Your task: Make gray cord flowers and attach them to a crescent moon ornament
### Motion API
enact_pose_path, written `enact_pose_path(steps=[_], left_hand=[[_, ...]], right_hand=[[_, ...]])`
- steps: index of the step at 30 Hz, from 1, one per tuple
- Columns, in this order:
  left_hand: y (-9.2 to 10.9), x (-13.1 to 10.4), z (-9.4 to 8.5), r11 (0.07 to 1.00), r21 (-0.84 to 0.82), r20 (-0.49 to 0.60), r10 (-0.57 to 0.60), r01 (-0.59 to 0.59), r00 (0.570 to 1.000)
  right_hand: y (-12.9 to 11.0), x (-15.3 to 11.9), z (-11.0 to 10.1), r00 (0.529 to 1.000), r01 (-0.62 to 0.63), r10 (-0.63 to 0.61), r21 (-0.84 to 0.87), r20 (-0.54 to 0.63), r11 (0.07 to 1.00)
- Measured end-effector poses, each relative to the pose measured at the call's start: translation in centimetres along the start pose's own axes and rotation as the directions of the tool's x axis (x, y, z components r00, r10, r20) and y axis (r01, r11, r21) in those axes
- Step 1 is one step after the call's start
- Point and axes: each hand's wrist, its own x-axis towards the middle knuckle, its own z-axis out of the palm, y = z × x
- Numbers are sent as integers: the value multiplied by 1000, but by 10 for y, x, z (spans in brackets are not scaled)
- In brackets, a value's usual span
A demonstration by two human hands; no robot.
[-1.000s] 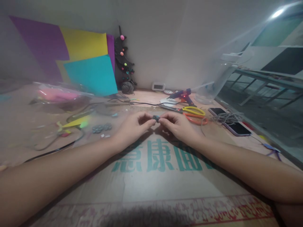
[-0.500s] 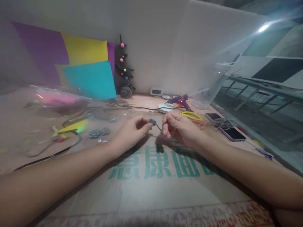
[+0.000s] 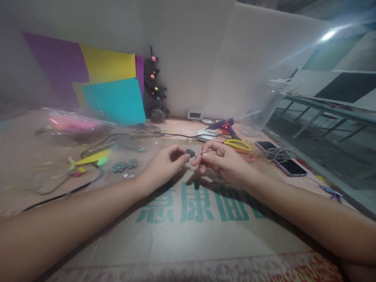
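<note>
Between thumb and fingertips my left hand (image 3: 169, 162) pinches a small dark piece with a teal tint (image 3: 190, 152). A thin dark strand (image 3: 194, 156) comes out of the piece's right side toward my right hand (image 3: 221, 159). The thumb and index finger of that hand are pinched together on the strand, whose far end they hide; the other fingers are loosely curled. Both hands are just above the cardboard, close together. To the left of my left hand lies a cluster of small grey-teal pieces (image 3: 125, 165), with small white bits (image 3: 128, 176) nearby.
Behind my hands lie a glue gun (image 3: 223, 126) with a red light, yellow-handled scissors (image 3: 239, 145) and a small digital clock (image 3: 195, 114). Two phones (image 3: 290, 167) and a coiled grey cable (image 3: 279, 154) are at right. Coloured sheets (image 3: 114, 102) lean at the back left.
My right hand has turned and its fingers have shifted along the strand, so less of it shows beside the dark piece. My left hand keeps its hold. The view has shifted slightly.
</note>
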Motion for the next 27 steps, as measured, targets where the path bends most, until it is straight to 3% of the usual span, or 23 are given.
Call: enact_pose_path(steps=[7,12,16,20,27], left_hand=[[-3,-1,1,999,-53,23,-11,12,1000],[-4,-1,2,998,-64,16,-18,19,1000],[-3,-1,1,999,-34,-1,-21,21,1000],[1,-3,0,999,-34,-18,-11,11,1000],[1,-3,-1,1000,9,-31,5,-5,1000]], right_hand=[[-3,6,-13,967,165,-205,-239,-153,957],[-3,8,-17,955,91,-196,-405,-224,910],[-6,5,-14,968,-16,-145,-626,-206,780],[-1,1,-11,980,-11,-152,-801,-128,599],[6,-3,-2,964,60,-252,-851,-87,521]])
